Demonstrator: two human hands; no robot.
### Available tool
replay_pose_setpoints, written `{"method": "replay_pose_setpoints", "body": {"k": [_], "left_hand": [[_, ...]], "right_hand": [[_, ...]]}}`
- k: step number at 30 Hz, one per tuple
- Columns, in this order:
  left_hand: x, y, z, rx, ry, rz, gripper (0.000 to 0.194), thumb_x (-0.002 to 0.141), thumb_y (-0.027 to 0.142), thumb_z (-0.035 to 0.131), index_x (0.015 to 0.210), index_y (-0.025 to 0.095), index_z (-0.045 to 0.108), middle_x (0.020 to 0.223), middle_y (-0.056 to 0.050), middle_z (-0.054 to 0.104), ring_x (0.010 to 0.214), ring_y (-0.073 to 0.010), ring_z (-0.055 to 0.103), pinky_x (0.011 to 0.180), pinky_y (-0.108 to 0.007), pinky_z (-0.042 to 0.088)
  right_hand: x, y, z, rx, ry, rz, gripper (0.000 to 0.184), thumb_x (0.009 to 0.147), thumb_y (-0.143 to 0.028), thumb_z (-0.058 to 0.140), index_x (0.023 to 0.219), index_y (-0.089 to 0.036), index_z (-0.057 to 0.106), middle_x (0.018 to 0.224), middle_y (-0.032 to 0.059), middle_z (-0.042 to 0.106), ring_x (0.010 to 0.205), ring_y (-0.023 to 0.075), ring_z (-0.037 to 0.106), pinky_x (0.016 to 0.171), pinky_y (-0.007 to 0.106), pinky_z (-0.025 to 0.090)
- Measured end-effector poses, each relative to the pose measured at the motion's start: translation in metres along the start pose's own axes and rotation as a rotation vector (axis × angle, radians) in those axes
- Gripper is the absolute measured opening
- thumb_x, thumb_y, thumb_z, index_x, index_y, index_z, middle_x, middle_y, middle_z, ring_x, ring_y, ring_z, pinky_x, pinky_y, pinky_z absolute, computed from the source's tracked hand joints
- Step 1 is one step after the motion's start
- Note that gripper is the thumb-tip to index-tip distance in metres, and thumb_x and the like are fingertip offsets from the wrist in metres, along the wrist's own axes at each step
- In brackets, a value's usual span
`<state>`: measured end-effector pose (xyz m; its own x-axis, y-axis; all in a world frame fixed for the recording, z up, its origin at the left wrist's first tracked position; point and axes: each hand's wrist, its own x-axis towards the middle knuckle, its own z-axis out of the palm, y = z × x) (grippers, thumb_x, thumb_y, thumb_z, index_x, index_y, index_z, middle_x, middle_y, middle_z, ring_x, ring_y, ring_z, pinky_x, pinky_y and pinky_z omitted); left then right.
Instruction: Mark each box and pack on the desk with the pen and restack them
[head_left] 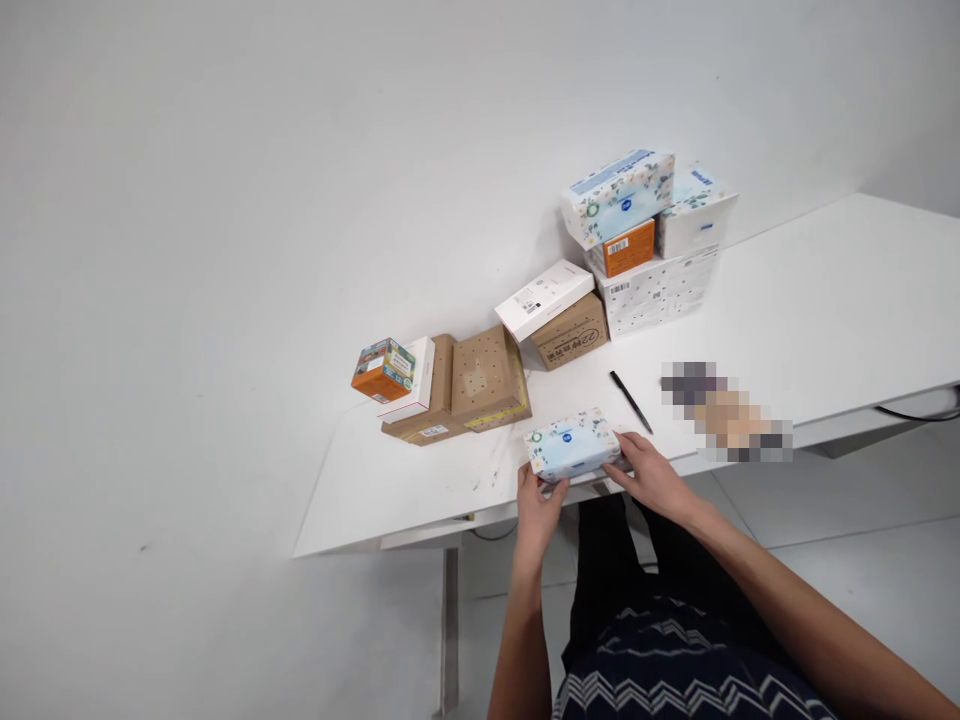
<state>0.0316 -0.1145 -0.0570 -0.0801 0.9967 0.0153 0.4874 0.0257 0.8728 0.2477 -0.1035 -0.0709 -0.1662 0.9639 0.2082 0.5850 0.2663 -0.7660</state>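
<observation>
A pack of tissues point(574, 443) with a pale blue flower print is at the front edge of the white table. My left hand point(538, 510) grips its left end, thumb on the near side. At its right end, my right hand point(649, 475) holds the pack between thumb and fingers. Some fingertips of both hands are hidden behind it. Just beyond my right hand lies a black pen point(631, 402).
Cardboard boxes point(487, 375) stand along the wall, a small orange box point(384, 370) and flat white boxes point(546, 298) on top. Further right, tissue packs point(622, 195) top a white dotted carton point(660, 290). A blurred-out patch point(724, 412) covers something on the table point(810, 310).
</observation>
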Motion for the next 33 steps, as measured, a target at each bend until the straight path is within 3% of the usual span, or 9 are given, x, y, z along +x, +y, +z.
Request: {"method": "replay_pose_setpoints", "body": {"k": [5, 12, 18, 25, 28, 33], "left_hand": [[0.003, -0.008, -0.003, 0.052, -0.034, -0.004, 0.047, 0.072, 0.033, 0.067, 0.114, 0.016, 0.058, 0.121, -0.013, 0.047, 0.114, -0.0263, 0.053, 0.094, -0.038, 0.047], [-0.002, -0.008, -0.003, 0.127, 0.014, 0.016, 0.058, 0.072, 0.039, 0.069, 0.123, 0.017, 0.053, 0.135, -0.015, 0.041, 0.132, -0.0314, 0.035, 0.109, -0.046, 0.032], [-0.004, 0.003, -0.001, -0.149, 0.003, 0.051, 0.075, 0.074, 0.038, 0.069, 0.136, 0.021, 0.031, 0.138, -0.014, 0.041, 0.131, -0.0274, 0.039, 0.107, -0.044, 0.034], [-0.002, -0.003, 0.002, -0.456, 0.069, 0.076, 0.072, 0.067, 0.043, 0.075, 0.125, 0.021, 0.038, 0.136, -0.015, 0.043, 0.128, -0.0272, 0.044, 0.102, -0.04, 0.04], [-0.004, 0.0, -0.002, -0.45, 0.115, 0.073, 0.073, 0.066, 0.041, 0.075, 0.125, 0.022, 0.037, 0.135, -0.015, 0.04, 0.126, -0.0275, 0.045, 0.096, -0.038, 0.045], [-0.003, 0.011, -0.011, -0.331, 0.215, 0.197, 0.063, 0.068, 0.037, 0.074, 0.12, 0.023, 0.04, 0.133, -0.012, 0.036, 0.125, -0.0263, 0.043, 0.095, -0.036, 0.046]], "right_hand": [[0.0, 0.001, 0.002, -0.07, 0.009, -0.016, 0.042, 0.085, -0.036, 0.05, 0.121, -0.015, 0.052, 0.111, 0.0161, 0.055, 0.105, 0.0298, 0.053, 0.089, 0.043, 0.047], [-0.001, 0.003, 0.002, -0.073, 0.004, -0.029, 0.038, 0.083, -0.035, 0.053, 0.116, -0.016, 0.056, 0.111, 0.0152, 0.054, 0.104, 0.0285, 0.053, 0.089, 0.042, 0.047], [0.0, -0.001, 0.0, -0.094, -0.067, -0.015, 0.029, 0.082, -0.034, 0.053, 0.098, -0.012, 0.063, 0.11, 0.0172, 0.054, 0.103, 0.0299, 0.053, 0.088, 0.042, 0.046], [0.002, -0.008, -0.008, -0.043, -0.13, -0.007, 0.026, 0.08, -0.03, 0.055, 0.096, -0.015, 0.068, 0.103, 0.0133, 0.056, 0.1, 0.027, 0.054, 0.087, 0.037, 0.046], [0.005, -0.011, -0.009, 0.005, -0.192, -0.014, 0.026, 0.081, -0.033, 0.055, 0.093, -0.015, 0.07, 0.103, 0.0128, 0.057, 0.097, 0.0257, 0.056, 0.086, 0.036, 0.045], [0.01, -0.016, -0.005, 0.085, -0.25, 0.075, 0.028, 0.083, -0.038, 0.05, 0.083, -0.016, 0.066, 0.086, 0.0084, 0.061, 0.071, 0.0182, 0.057, 0.066, 0.029, 0.046]]}}
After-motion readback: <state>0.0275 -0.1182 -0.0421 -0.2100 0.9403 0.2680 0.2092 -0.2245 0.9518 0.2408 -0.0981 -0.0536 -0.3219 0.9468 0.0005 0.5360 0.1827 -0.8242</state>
